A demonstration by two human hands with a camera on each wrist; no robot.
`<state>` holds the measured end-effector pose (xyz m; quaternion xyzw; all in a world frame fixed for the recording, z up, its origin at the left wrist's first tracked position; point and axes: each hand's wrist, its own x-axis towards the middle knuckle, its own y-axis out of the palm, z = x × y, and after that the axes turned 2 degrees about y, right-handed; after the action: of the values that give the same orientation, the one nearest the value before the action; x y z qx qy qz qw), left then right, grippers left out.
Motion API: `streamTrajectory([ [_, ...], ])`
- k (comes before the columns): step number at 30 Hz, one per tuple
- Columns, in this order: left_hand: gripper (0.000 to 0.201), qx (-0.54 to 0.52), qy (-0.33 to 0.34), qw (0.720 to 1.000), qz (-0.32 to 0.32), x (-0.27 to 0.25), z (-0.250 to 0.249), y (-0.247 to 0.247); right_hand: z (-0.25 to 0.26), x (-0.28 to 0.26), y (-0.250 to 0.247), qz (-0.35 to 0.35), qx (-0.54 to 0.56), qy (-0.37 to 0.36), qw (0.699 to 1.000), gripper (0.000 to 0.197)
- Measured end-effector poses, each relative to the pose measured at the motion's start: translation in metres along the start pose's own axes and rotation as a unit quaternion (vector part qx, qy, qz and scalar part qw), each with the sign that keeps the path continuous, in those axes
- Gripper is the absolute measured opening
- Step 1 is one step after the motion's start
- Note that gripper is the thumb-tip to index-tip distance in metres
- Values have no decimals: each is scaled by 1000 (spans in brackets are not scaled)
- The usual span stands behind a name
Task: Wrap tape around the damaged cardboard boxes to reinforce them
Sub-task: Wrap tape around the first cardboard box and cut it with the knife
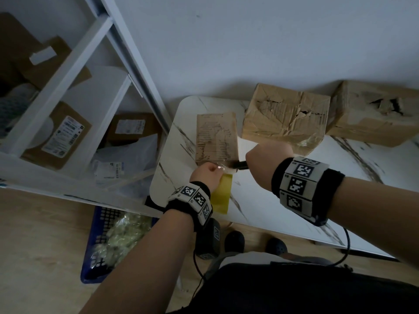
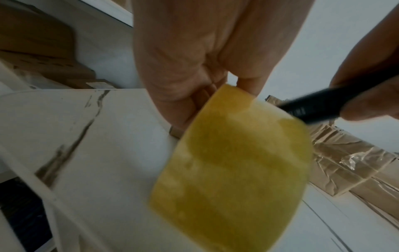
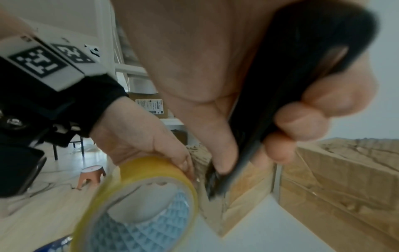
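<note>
A small flattened cardboard box [image 1: 216, 138] lies on the white marble table [image 1: 272, 200], clear tape over its near edge. My left hand [image 1: 207, 172] grips a yellow tape roll [image 1: 223, 193] just in front of that edge, fingers curled over the roll [image 2: 233, 162]. A short stretch of tape runs from the roll [image 3: 138, 196] to the box [image 3: 241, 187]. My right hand [image 1: 263, 158] is fisted round a black utility knife [image 1: 239, 165], whose tip sits at the stretched tape. The knife [image 3: 291, 85] points down beside the box corner. Whether the blade touches the tape is hidden.
Two larger crushed, torn boxes [image 1: 285, 118] [image 1: 376, 112] stand against the wall at the table's back. White shelving [image 1: 68, 91] with parcels is on the left. A blue basket [image 1: 99, 236] sits on the wooden floor by the table's corner.
</note>
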<state>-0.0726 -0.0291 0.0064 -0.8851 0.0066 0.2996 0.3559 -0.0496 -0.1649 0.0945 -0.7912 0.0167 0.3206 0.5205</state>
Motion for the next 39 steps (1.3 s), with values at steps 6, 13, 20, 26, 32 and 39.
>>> streamTrajectory([
  [6,26,13,8,1000,-9,-5,2,-3,-19,13,30,25,61,12,998,15],
  [13,25,108,120,987,16,-26,-11,3,-38,30,66,109,202,-14,973,32],
  [20,32,329,210,921,23,-31,-24,20,-52,40,96,79,315,-1,946,29],
  [26,33,385,220,892,90,-29,-20,39,-64,42,114,78,315,5,946,27],
  [32,39,382,208,896,91,-24,-13,52,-72,43,123,70,281,10,957,31],
  [39,54,368,221,901,60,-25,-10,46,-65,49,109,62,237,-9,970,37],
])
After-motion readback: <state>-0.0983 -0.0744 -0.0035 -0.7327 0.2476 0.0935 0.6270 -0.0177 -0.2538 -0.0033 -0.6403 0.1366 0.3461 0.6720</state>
